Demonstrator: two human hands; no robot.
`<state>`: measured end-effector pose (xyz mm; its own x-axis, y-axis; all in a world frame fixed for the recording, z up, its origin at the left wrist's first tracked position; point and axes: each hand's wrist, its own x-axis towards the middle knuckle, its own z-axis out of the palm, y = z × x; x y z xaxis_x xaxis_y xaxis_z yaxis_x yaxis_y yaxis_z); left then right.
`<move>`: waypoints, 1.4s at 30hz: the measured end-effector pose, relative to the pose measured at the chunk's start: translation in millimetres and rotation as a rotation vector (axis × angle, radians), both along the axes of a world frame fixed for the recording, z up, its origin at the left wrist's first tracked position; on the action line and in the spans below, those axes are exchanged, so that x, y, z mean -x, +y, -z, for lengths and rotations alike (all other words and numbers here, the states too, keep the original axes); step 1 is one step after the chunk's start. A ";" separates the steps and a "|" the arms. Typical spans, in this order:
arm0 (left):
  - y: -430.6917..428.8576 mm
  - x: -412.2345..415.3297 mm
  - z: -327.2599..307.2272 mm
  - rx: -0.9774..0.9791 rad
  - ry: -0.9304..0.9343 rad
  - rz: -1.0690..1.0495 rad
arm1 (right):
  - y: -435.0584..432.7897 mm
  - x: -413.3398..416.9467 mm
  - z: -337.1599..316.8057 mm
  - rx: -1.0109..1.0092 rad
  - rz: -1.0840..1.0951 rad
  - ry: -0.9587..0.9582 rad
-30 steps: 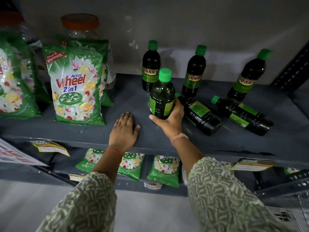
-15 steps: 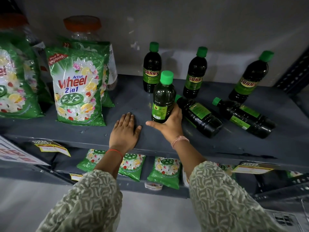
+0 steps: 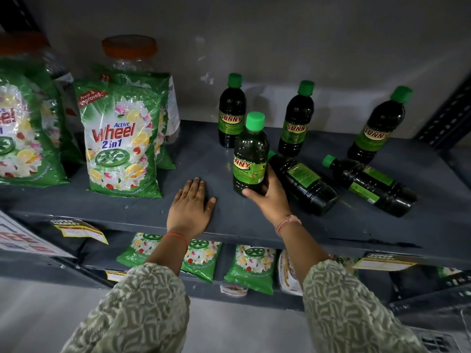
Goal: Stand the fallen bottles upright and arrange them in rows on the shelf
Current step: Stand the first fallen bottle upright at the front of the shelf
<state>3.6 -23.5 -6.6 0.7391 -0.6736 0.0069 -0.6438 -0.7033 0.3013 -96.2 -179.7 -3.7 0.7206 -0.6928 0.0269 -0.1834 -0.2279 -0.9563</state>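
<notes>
Head view: right hand [image 3: 271, 200] grips upright bottle [image 3: 250, 155]

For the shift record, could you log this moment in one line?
right hand: gripping upright bottle | left hand: flat on shelf | two bottles lying

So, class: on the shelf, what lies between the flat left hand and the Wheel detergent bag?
Nothing: in the head view, only bare grey shelf separates the left hand from the Wheel bag.
</notes>
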 end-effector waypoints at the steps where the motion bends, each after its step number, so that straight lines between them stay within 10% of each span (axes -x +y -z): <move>1: 0.2 -0.1 0.1 0.001 -0.005 0.002 | 2.5 -3.6 -0.9 0.054 0.026 0.013; 42: 2.0 2.0 -3.8 -0.070 0.029 0.110 | 43.6 66.4 -7.9 0.116 -0.101 0.174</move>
<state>1.6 -21.6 -2.8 0.6601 -0.7485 -0.0632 -0.7099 -0.6491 0.2736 -162.6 -136.1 4.2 0.7870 -0.6163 -0.0285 -0.3137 -0.3599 -0.8787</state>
